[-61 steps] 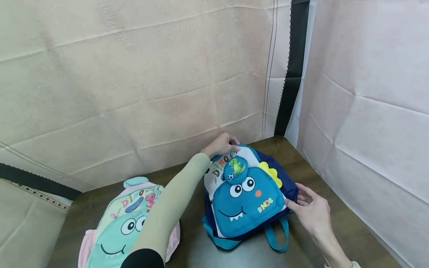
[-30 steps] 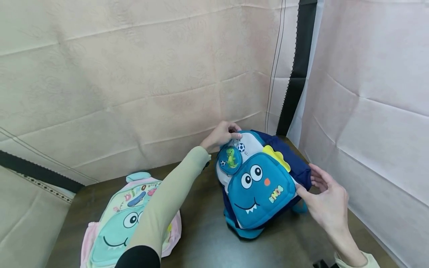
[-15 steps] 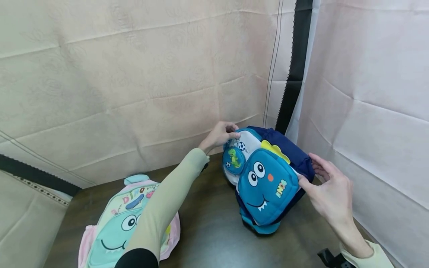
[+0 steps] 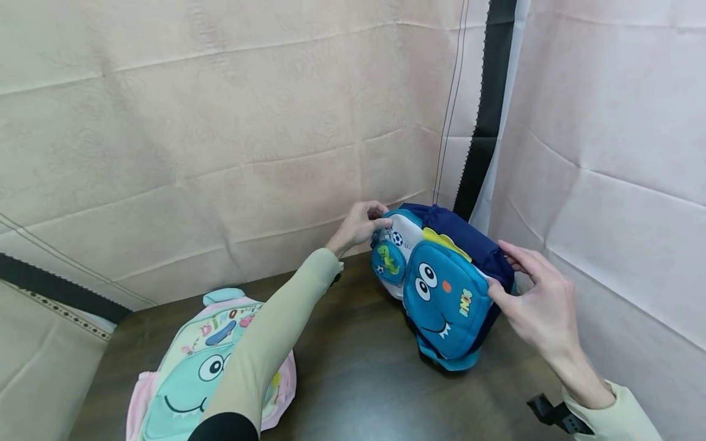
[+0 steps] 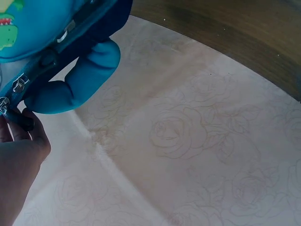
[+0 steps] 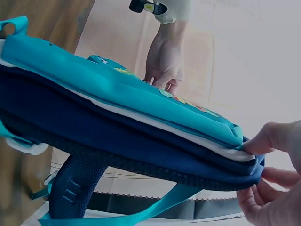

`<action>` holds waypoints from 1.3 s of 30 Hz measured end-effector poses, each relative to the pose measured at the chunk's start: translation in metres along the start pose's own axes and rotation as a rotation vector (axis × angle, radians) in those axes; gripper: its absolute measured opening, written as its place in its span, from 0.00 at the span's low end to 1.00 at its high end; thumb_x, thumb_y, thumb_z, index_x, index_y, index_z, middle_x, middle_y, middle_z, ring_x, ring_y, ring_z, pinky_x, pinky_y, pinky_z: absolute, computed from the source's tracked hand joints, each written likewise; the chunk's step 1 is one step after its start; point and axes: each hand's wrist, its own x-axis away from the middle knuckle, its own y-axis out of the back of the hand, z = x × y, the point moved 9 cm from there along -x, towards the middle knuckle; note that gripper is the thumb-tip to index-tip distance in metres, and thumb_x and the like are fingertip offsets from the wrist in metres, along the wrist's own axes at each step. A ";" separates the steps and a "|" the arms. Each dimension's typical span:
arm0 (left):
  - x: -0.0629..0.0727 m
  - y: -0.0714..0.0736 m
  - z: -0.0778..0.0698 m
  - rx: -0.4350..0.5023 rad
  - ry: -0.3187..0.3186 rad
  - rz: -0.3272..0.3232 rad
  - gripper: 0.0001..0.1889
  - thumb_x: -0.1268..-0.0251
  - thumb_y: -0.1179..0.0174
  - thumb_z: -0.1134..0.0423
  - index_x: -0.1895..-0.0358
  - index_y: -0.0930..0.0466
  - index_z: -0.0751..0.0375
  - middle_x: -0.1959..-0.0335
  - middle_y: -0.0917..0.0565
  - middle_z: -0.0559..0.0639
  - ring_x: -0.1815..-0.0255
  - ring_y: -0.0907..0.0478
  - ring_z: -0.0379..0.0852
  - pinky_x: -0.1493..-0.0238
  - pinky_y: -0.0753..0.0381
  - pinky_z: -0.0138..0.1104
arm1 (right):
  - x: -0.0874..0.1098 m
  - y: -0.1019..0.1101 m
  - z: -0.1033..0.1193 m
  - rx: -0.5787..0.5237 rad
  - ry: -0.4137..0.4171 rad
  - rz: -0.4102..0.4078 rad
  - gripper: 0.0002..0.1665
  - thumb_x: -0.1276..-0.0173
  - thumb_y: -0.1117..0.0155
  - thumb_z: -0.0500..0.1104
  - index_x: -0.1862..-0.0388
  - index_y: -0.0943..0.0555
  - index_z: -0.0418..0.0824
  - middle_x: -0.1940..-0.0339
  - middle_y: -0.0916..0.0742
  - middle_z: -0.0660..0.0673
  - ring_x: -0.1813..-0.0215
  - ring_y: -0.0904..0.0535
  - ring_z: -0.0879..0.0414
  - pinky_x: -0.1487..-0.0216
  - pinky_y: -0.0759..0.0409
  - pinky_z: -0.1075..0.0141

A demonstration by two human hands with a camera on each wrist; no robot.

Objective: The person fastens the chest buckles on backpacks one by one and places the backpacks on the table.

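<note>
A blue dinosaur backpack [image 4: 441,294] with navy sides stands tilted near the back right of the table, against the cloth wall. At its upper left, my left hand [image 4: 358,228] pinches the top edge. Up close, the left wrist view shows the fingers of that hand [image 5: 23,155] on a dark tab beside metal zipper pulls [image 5: 19,84]; a padded teal handle [image 5: 89,80] sits nearby. My right hand [image 4: 537,300] grips the bag's lower right corner between thumb and fingers. In the right wrist view, a navy shoulder strap [image 6: 77,183] and teal webbing [image 6: 150,207] hang below the bag.
A pink and mint dinosaur backpack [image 4: 184,373] lies on the left of the brown table [image 4: 342,380], partly covered by my left sleeve [image 4: 276,343]. Patterned cloth walls [image 4: 287,122] enclose the back and right, with a black strip [image 4: 485,110] at their corner.
The blue backpack has moved right and toward the back corner, turning counterclockwise with its navy side raised. My right hand has risen with it. The pink backpack stays put.
</note>
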 end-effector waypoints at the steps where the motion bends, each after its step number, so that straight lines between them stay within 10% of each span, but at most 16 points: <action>1: 0.000 0.000 0.000 0.002 0.001 -0.001 0.09 0.23 0.30 0.60 0.47 0.13 0.57 0.51 0.13 0.56 0.51 0.18 0.52 0.39 0.11 0.49 | 0.000 0.000 0.001 0.003 0.016 -0.002 0.34 0.41 0.24 0.28 0.33 0.14 0.35 0.45 0.09 0.31 0.49 0.28 0.83 0.46 0.36 0.90; 9: 0.001 -0.002 0.001 0.007 -0.016 0.007 0.06 0.23 0.30 0.61 0.50 0.13 0.57 0.53 0.12 0.55 0.54 0.19 0.50 0.51 0.13 0.39 | -0.005 -0.001 0.010 0.005 0.142 0.000 0.34 0.43 0.25 0.25 0.35 0.14 0.32 0.42 0.09 0.29 0.45 0.14 0.36 0.41 0.37 0.93; 12: 0.001 -0.003 0.003 -0.005 -0.029 0.014 0.06 0.24 0.30 0.63 0.50 0.12 0.59 0.53 0.11 0.56 0.54 0.18 0.50 0.48 0.12 0.39 | -0.004 -0.003 0.012 0.008 0.179 0.004 0.33 0.43 0.26 0.25 0.36 0.14 0.32 0.43 0.09 0.30 0.43 0.14 0.40 0.41 0.36 0.93; 19: 0.003 -0.005 0.009 -0.037 -0.029 0.012 0.08 0.25 0.29 0.63 0.49 0.12 0.59 0.52 0.11 0.56 0.52 0.17 0.50 0.44 0.13 0.41 | 0.003 -0.007 0.007 -0.045 0.150 -0.005 0.33 0.44 0.24 0.25 0.36 0.13 0.34 0.44 0.08 0.31 0.41 0.30 0.89 0.43 0.34 0.93; 29: 0.002 -0.008 0.015 -0.019 -0.035 0.099 0.18 0.21 0.32 0.57 0.34 0.17 0.52 0.44 0.11 0.56 0.41 0.15 0.52 0.35 0.14 0.49 | 0.015 -0.020 -0.025 -0.271 -0.244 0.124 0.27 0.30 0.22 0.34 0.32 0.14 0.36 0.42 0.15 0.64 0.43 0.19 0.72 0.39 0.24 0.89; 39: 0.006 -0.011 0.021 -0.105 -0.033 0.209 0.26 0.15 0.42 0.45 0.23 0.25 0.49 0.33 0.16 0.57 0.34 0.19 0.55 0.29 0.17 0.53 | 0.032 -0.037 -0.038 -0.516 -0.454 0.176 0.21 0.26 0.24 0.37 0.36 0.12 0.43 0.42 0.12 0.62 0.45 0.12 0.73 0.43 0.19 0.84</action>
